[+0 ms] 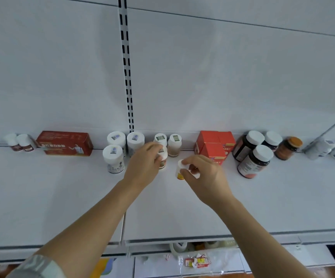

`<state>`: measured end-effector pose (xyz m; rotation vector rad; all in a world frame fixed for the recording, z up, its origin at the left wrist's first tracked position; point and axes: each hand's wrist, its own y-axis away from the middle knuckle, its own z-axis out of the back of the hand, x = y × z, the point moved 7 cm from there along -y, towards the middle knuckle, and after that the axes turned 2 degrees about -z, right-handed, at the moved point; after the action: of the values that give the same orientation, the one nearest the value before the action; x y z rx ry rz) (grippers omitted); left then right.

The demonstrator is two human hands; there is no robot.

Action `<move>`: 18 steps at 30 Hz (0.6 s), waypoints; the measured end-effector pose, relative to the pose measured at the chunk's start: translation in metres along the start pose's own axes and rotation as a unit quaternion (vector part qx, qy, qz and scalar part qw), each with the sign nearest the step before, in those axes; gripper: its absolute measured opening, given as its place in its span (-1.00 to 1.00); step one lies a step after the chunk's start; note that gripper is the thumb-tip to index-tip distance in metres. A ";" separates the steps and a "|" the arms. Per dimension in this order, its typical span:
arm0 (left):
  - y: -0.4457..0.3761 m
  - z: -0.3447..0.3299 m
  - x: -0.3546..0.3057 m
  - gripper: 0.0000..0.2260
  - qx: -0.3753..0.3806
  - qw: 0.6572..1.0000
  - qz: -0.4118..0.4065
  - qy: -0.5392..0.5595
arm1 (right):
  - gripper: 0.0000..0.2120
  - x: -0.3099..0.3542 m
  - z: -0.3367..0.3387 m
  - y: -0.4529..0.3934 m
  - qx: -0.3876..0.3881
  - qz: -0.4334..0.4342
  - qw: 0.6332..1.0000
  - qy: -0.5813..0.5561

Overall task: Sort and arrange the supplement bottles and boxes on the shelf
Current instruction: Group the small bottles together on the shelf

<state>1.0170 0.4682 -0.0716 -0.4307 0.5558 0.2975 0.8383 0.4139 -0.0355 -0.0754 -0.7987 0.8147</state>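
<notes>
Small white bottle (179,169) with an orange-banded label, pinched by thumb and fingers of right hand (204,177), leaning left with cap up-left, long axis tilted off vertical, base low over the shelf (62,197); touching it or not, cannot tell. Just left, a brown-labelled bottle (162,157) standing upright, gripped at the cap by curled fingers of left hand (142,163), near front of two matching white-capped bottles (167,143) at the back wall. Likely next: righting the tilted one into the gap right of that cluster, right hand nearer. Farther out: three white tubs (122,147) left, red boxes (212,147) right, dark jars (253,155) beyond, long red box (65,143) far left.
</notes>
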 end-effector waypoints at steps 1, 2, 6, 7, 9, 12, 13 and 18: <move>0.001 0.000 0.000 -0.75 -0.002 1.000 0.001 0.001 | -0.84 0.000 0.000 0.002 0.001 0.001 1.000 -0.001; 0.001 0.000 0.000 -0.76 -0.003 1.000 0.000 0.002 | -0.84 0.000 0.000 0.003 0.003 0.001 1.000 -0.002; 0.001 -0.001 0.001 -0.76 -0.009 1.000 -0.003 0.004 | -0.84 -0.003 0.003 0.004 0.013 0.003 1.000 -0.003; 0.002 -0.001 0.001 -0.76 -0.010 1.000 -0.003 0.003 | -0.84 -0.004 0.004 0.004 0.015 0.002 1.000 -0.004; 0.002 -0.001 -0.001 -0.76 -0.014 1.000 0.003 -0.002 | -0.84 -0.006 0.007 0.003 0.019 0.005 1.000 -0.007; 0.002 -0.002 -0.003 -0.73 -0.013 1.000 0.011 -0.014 | -0.84 -0.009 0.010 0.000 0.021 0.017 1.000 -0.013; 0.002 -0.001 -0.005 -0.72 -0.011 1.000 0.010 -0.020 | -0.83 -0.010 0.011 -0.001 0.021 0.019 0.999 -0.016; 0.014 0.013 -0.017 -0.62 -0.026 0.995 -0.024 -0.093 | -0.82 -0.009 0.009 -0.006 0.031 0.050 0.998 -0.020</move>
<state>1.0034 0.4839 -0.0567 -0.4613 0.3559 0.3041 0.8321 0.4020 -0.0325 -0.0430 -0.8117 0.9372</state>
